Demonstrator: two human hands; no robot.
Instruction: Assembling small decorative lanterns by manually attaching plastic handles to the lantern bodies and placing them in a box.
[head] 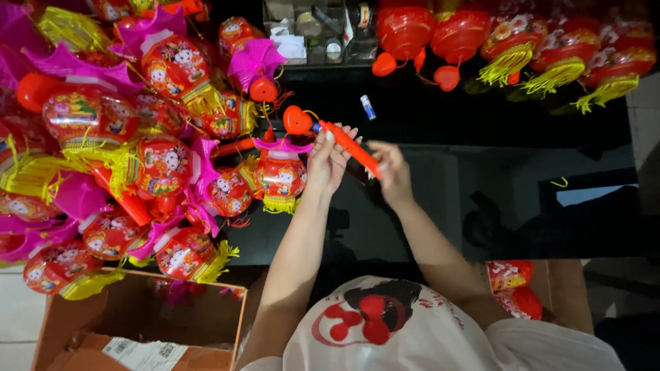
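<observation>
A: What are the hands doing?

B: Both grip one orange stick. The left hand closes its fingers round the stick's upper end, and the right hand pinches the lower end, at about four o'clock from the left.

A: Where is the stick?

B: Above the black table, near the middle of the view, slanting from ten o'clock down to four o'clock. A red heart sits at its ten o'clock tip.

A: Does anything hang from it?

B: A lantern with a pink top and yellow fringe is just at nine o'clock of the left hand. I cannot tell whether it is joined to the stick.

A: And around that?

B: A heap of lanterns fills the nine o'clock side. A row of red lanterns runs along twelve to two o'clock. A small battery lies on the table at twelve o'clock from the hands, apart from them. An open box stands at seven o'clock.
</observation>
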